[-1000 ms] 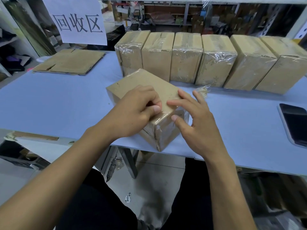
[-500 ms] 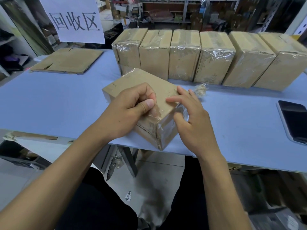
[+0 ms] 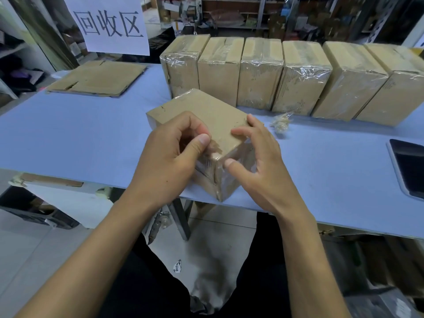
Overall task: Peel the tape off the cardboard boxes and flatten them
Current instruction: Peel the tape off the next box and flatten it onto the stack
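A brown cardboard box (image 3: 206, 111) wrapped in clear tape lies at an angle at the blue table's (image 3: 68, 134) front edge, one corner toward me. My left hand (image 3: 165, 161) sits on the box's left side with fingers curled, and its thumb and fingertips pinch the clear tape (image 3: 214, 152) at the top near the corner. My right hand (image 3: 263, 171) grips the same corner, fingers on the top face and thumb on the front right face. Behind stands a row of several taped boxes (image 3: 259, 72).
Flattened cardboard (image 3: 96, 78) lies at the table's back left under a white paper sign (image 3: 107, 24). A crumpled wad of peeled tape (image 3: 281, 122) sits right of the box. A dark phone (image 3: 410, 166) lies at the right edge. Shelves stand behind.
My left fingers have curled tighter and its thumb has slid to the tape near the box corner. My right hand has shifted so its thumb rests on the front right face.
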Available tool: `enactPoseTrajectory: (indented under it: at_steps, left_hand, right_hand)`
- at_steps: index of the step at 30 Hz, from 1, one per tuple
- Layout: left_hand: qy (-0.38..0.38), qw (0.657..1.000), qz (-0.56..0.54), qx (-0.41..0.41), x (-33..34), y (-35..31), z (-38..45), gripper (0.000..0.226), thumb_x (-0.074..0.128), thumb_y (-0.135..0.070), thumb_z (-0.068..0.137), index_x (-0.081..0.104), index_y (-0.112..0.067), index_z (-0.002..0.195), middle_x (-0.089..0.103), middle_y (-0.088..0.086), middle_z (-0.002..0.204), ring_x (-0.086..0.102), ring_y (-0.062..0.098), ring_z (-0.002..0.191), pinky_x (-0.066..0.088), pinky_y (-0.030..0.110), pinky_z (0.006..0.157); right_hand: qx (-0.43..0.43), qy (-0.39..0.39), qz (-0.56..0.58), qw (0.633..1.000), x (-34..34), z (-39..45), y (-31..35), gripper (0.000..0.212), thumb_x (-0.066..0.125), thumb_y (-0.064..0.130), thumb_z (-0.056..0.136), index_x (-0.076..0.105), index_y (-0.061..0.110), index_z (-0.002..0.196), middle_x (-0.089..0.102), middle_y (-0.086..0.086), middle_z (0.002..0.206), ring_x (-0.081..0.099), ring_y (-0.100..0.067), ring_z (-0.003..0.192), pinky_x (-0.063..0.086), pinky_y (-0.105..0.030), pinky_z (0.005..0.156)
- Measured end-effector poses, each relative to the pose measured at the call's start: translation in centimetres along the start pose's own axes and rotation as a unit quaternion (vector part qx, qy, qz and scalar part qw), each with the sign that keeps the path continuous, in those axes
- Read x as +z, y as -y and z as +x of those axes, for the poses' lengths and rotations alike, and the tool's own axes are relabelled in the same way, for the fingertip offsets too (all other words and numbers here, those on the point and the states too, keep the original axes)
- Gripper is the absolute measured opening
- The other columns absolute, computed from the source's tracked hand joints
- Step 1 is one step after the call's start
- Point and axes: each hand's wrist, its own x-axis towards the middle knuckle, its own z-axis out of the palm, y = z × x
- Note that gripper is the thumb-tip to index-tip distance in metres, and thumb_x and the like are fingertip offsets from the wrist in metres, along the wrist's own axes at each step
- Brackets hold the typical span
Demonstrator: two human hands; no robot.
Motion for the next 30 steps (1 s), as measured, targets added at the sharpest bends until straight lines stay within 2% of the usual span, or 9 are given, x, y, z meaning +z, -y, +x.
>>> enactPoseTrajectory:
  at_steps: [3,7,10,12,14,17,23,26,30]
  left_hand:
    - [-0.071,0.996,-0.029,-0.046,0.0,0.3,-0.6,0.017,0.060,-0.006,0.094,0.062,-0.017,0.080,0.072,-0.001,0.076,0.070,0.014,0.075,0.049,0.022,0.065]
    - [-0.161,0.982,-0.065,-0.075,0.5,0.3,-2.2,0.019,0.061,-0.003,0.095,0.062,-0.014,0.079,0.073,0.004,0.077,0.072,0.018,0.077,0.047,0.019,0.063]
    - [-0.205,0.973,-0.069,-0.083,1.4,0.4,-3.8,0.016,0.062,-0.006,0.095,0.064,-0.013,0.081,0.073,0.003,0.079,0.072,0.016,0.080,0.051,0.026,0.065]
    - [-0.233,0.967,-0.058,-0.084,2.0,0.6,-4.7,0.016,0.063,-0.011,0.094,0.065,-0.020,0.080,0.072,-0.001,0.079,0.070,0.015,0.078,0.055,0.036,0.065]
    - [-0.257,0.962,-0.052,-0.079,2.6,0.6,-5.4,0.020,0.063,-0.014,0.092,0.064,-0.028,0.078,0.072,-0.006,0.078,0.069,0.013,0.076,0.055,0.036,0.064]
    - [-0.255,0.965,-0.029,-0.050,3.5,0.3,-6.5,0.023,0.064,-0.014,0.092,0.062,-0.032,0.079,0.074,-0.012,0.082,0.069,0.015,0.076,0.052,0.028,0.062]
    - [-0.228,0.973,0.024,-0.031,4.1,0.8,-7.6,0.014,0.064,-0.015,0.090,0.064,-0.026,0.082,0.073,-0.022,0.089,0.049,0.010,0.047,0.037,0.018,0.053]
    - [-0.217,0.975,0.041,-0.025,4.3,0.9,-7.8,0.012,0.064,-0.017,0.089,0.064,-0.026,0.082,0.073,-0.021,0.089,0.051,0.011,0.048,0.040,0.022,0.053]
    - [-0.201,0.977,0.062,-0.015,4.2,1.4,-7.8,0.007,0.060,-0.026,0.089,0.063,-0.026,0.083,0.072,-0.020,0.089,0.057,0.014,0.056,0.047,0.028,0.056]
  right_hand:
    - [0.012,0.008,-0.012,1.000,0.2,-0.1,0.4,0.055,0.071,0.050,0.081,0.049,0.044,0.131,0.022,0.025,0.158,0.017,-0.010,0.149,0.026,-0.034,0.114]
    - [0.017,-0.029,-0.030,0.999,1.4,0.0,0.8,0.055,0.074,0.047,0.082,0.050,0.043,0.132,0.022,0.025,0.158,0.018,-0.013,0.149,0.025,-0.029,0.109]
    - [0.009,-0.052,-0.042,0.998,2.4,-0.1,0.7,0.056,0.074,0.047,0.081,0.051,0.039,0.131,0.024,0.022,0.159,0.019,-0.017,0.149,0.025,-0.030,0.111]
    - [0.005,-0.063,-0.048,0.997,2.8,-0.1,0.6,0.056,0.074,0.048,0.081,0.052,0.038,0.131,0.025,0.020,0.160,0.021,-0.018,0.149,0.026,-0.031,0.110]
    - [0.005,-0.071,-0.050,0.996,3.1,-0.1,0.6,0.056,0.073,0.051,0.080,0.052,0.038,0.130,0.026,0.020,0.160,0.022,-0.020,0.148,0.030,-0.036,0.110]
    - [-0.002,-0.086,-0.051,0.995,3.3,-0.1,0.4,0.056,0.069,0.056,0.078,0.053,0.038,0.129,0.028,0.020,0.159,0.026,-0.020,0.146,0.033,-0.044,0.114]
    - [-0.004,-0.112,-0.046,0.993,3.4,0.2,0.2,0.061,0.060,0.066,0.070,0.058,0.039,0.125,0.036,0.019,0.156,0.033,-0.019,0.143,0.035,-0.043,0.113]
    - [-0.003,-0.123,-0.039,0.992,3.5,0.3,0.2,0.061,0.062,0.066,0.068,0.060,0.040,0.123,0.038,0.019,0.155,0.037,-0.019,0.141,0.037,-0.046,0.111]
    - [-0.003,-0.139,-0.017,0.990,3.5,0.4,0.1,0.058,0.073,0.059,0.066,0.066,0.038,0.120,0.044,0.017,0.152,0.040,-0.019,0.139,0.036,-0.040,0.112]
